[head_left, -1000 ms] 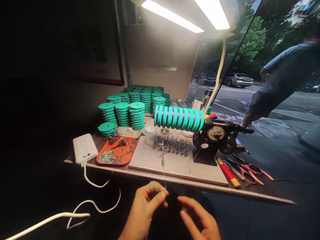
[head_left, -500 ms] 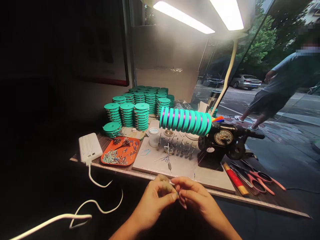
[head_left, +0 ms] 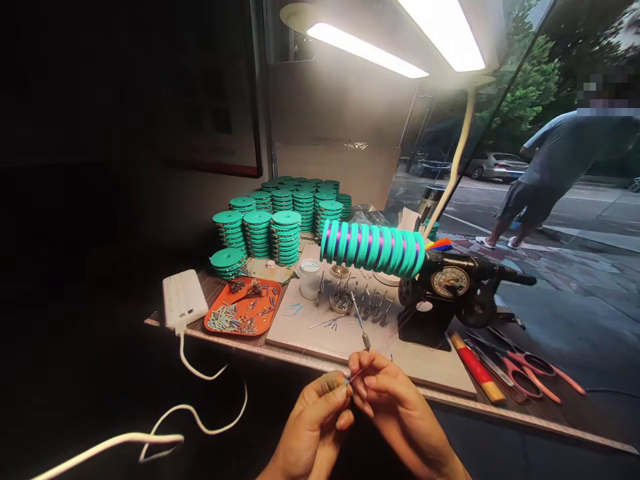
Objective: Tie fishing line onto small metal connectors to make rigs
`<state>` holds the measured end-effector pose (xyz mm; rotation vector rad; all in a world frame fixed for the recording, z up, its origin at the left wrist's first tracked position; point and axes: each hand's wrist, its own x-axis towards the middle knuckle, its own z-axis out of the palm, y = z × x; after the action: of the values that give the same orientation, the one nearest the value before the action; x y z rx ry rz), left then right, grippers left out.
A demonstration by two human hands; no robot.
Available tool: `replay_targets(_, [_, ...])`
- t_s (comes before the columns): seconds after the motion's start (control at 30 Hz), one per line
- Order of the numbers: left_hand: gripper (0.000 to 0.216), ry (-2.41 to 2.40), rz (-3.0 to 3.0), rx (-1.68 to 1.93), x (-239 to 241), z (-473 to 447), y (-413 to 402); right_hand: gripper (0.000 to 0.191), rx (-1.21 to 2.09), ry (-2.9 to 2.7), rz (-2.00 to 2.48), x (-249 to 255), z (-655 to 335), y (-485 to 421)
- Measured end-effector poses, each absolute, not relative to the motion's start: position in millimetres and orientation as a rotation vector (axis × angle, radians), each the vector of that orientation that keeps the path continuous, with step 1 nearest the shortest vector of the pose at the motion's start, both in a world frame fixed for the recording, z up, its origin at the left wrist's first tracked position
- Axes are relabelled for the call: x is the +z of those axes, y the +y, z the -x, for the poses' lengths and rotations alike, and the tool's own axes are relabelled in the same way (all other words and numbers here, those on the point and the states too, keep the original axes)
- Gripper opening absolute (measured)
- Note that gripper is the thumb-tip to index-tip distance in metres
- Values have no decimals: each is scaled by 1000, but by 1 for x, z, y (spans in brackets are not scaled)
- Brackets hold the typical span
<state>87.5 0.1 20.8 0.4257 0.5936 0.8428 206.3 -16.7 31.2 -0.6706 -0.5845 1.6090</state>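
My left hand [head_left: 325, 407] is closed in a pinch near the table's front edge, a tiny bluish piece [head_left: 347, 381] at its fingertips. Against it, my right hand [head_left: 393, 393] pinches a thin reddish-purple line [head_left: 361, 371] that runs to the bluish piece. Just beyond the right fingertips, a slim beaded rig with a grey weight [head_left: 366, 341] stands tilted over the board. Behind it, a row of green foam spools [head_left: 373, 248] wound with purple line sits on the shaft of a black winding machine [head_left: 447, 287].
An orange tray [head_left: 213, 328] holds small tubes and metal parts, beside a white power bank [head_left: 184, 297]. Stacked green spools [head_left: 286, 237] stand behind. Small cups and swivels lie on the pale board [head_left: 295, 337]. Scissors [head_left: 525, 383] and a red-yellow stick [head_left: 477, 367] lie right. A person [head_left: 565, 160] stands outside.
The beaded rig with its weight has shifted right and tilted toward my right hand. My right fingers have risen slightly, and the reddish line now shows between my hands. The view has shifted slightly.
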Motion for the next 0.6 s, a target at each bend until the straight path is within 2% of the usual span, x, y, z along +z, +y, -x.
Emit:
replay_targets(0.13, [9, 575, -478, 906, 32, -89, -2, 7, 1602, -602, 676, 32, -205, -18])
replay_targets(0.43, [14, 588, -321, 772, 25, -88, -3, 13, 1604, -532, 597, 31, -205, -17])
replay_targets(0.53, [16, 599, -417, 729, 25, -87, -3, 19, 1579, -706, 674, 25, -209, -19])
replay_targets(0.6, [14, 637, -519, 723, 28, -85, -3, 22, 1418, -921, 881, 16, -214, -24])
